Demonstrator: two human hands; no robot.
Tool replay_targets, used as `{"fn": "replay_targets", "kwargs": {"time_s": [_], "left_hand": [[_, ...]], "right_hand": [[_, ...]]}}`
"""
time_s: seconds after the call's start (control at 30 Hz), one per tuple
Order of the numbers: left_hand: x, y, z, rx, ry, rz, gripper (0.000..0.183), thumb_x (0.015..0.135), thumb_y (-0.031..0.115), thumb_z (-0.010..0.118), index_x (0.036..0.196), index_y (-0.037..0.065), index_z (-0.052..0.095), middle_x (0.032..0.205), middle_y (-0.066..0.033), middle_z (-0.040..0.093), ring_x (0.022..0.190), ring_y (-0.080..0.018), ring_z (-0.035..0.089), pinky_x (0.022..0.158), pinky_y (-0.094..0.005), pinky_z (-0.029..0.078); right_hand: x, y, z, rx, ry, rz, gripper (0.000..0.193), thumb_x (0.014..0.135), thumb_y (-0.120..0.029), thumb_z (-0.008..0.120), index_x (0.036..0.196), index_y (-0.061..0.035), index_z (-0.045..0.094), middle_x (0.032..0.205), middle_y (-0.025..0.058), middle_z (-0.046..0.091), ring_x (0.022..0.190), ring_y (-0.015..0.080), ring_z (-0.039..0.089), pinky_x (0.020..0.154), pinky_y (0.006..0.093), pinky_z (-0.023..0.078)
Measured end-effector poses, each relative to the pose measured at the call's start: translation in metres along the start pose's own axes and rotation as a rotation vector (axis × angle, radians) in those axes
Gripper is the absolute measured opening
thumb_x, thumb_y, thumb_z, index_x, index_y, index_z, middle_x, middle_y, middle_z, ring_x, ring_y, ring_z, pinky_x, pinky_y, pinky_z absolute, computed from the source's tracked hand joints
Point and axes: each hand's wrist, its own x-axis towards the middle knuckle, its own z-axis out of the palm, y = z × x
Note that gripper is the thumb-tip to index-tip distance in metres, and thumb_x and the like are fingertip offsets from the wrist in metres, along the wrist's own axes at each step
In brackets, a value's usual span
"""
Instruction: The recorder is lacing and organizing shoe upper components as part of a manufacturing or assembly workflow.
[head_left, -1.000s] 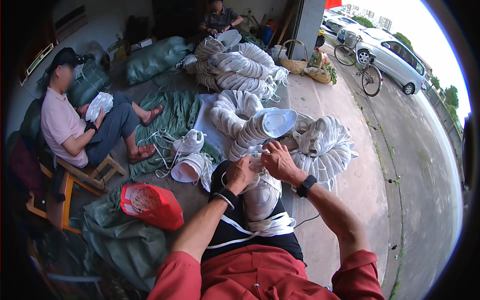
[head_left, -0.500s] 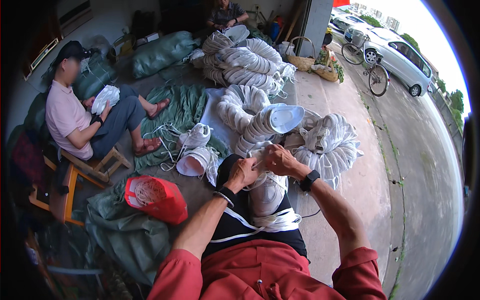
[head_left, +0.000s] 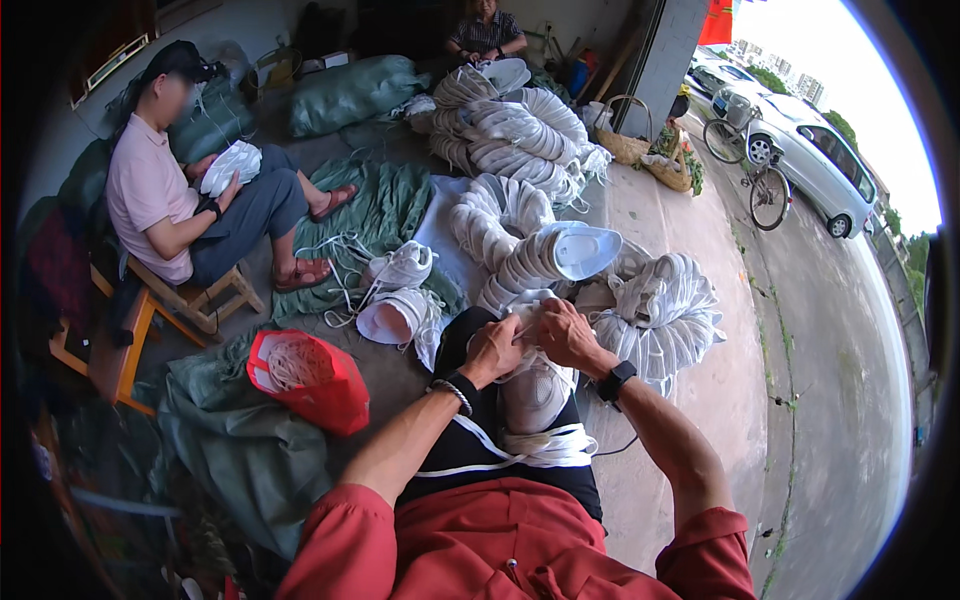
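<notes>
A white sneaker [head_left: 535, 397] lies along my lap on black trousers, its toe toward me. My left hand [head_left: 494, 350] is closed on the left side of its laced part. From the right, my right hand [head_left: 570, 335] pinches a white shoelace over the shoe's throat, the knuckles close to the left hand. The fingertips are partly hidden behind the hands. Between the shoe and my red top, a bundle of loose white laces [head_left: 552, 446] rests across my thighs. Just beyond my hands runs a curved row of nested white shoe uppers [head_left: 520, 270].
More nested shoe uppers [head_left: 665, 315] are heaped to the right and farther back. Left are two loose shoes [head_left: 392, 316], a red bag [head_left: 335, 395] of laces and green sheeting [head_left: 245, 430]. A seated person [head_left: 155, 195] holds a white shoe; another sits at the back.
My right hand has come down slightly over the shoe's throat, its fingers more tucked in. The left hand stays nearly in place. The whole view has shifted a little.
</notes>
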Motion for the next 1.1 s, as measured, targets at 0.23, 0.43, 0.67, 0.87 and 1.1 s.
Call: {"fn": "replay_targets", "kwargs": {"time_s": [0.23, 0.43, 0.67, 0.87, 1.1], "left_hand": [[0.009, 0.021, -0.002, 0.241, -0.093, 0.081, 0.023, 0.074, 0.017, 0.059, 0.090, 0.003, 0.050, 0.078, -0.0239, 0.061, 0.075, -0.0412, 0.060, 0.066, -0.0494, 0.047], [0.015, 0.032, -0.026, 0.263, -0.099, 0.137, 0.015, 0.073, 0.013, 0.054, 0.083, 0.001, 0.053, 0.073, -0.0253, 0.060, 0.074, -0.0403, 0.060, 0.063, -0.0481, 0.047], [-0.017, -0.019, -0.078, 0.234, 0.024, -0.090, 0.008, 0.076, 0.012, 0.051, 0.077, 0.004, 0.052, 0.072, -0.0198, 0.060, 0.072, -0.0397, 0.058, 0.060, -0.0460, 0.045], [-0.061, -0.037, -0.069, -0.456, -0.322, -0.643, 0.016, 0.073, 0.016, 0.063, 0.081, 0.005, 0.055, 0.061, -0.0026, 0.055, 0.057, -0.0108, 0.057, 0.044, -0.0234, 0.041], [-0.109, -0.054, -0.046, -0.731, -0.463, -0.544, 0.018, 0.079, 0.013, 0.060, 0.091, 0.001, 0.055, 0.073, -0.0044, 0.059, 0.054, -0.0082, 0.055, 0.042, -0.0182, 0.040]], "right_hand": [[-0.003, 0.021, 0.002, 0.085, 0.025, 0.018, 0.012, 0.071, -0.014, 0.062, 0.077, -0.0041, 0.064, 0.096, 0.0165, 0.058, 0.097, 0.0305, 0.052, 0.082, 0.0389, 0.043], [0.004, 0.021, -0.024, 0.335, 0.087, 0.029, 0.011, 0.070, -0.013, 0.064, 0.078, -0.0047, 0.064, 0.100, 0.0167, 0.059, 0.099, 0.0345, 0.054, 0.081, 0.0409, 0.045], [0.011, -0.014, -0.006, -0.087, 0.060, -0.181, 0.009, 0.065, -0.008, 0.060, 0.073, -0.0064, 0.063, 0.107, 0.0098, 0.055, 0.107, 0.0295, 0.047, 0.081, 0.0434, 0.037], [0.033, -0.091, 0.001, 0.269, 0.130, -0.302, 0.021, 0.065, -0.013, 0.060, 0.083, -0.0026, 0.062, 0.110, 0.0132, 0.050, 0.110, 0.0314, 0.042, 0.084, 0.0447, 0.036], [0.057, -0.160, 0.011, 0.422, 0.173, -0.392, 0.022, 0.067, -0.015, 0.061, 0.086, -0.0033, 0.058, 0.103, 0.0130, 0.051, 0.096, 0.0315, 0.048, 0.080, 0.0408, 0.040]]}}
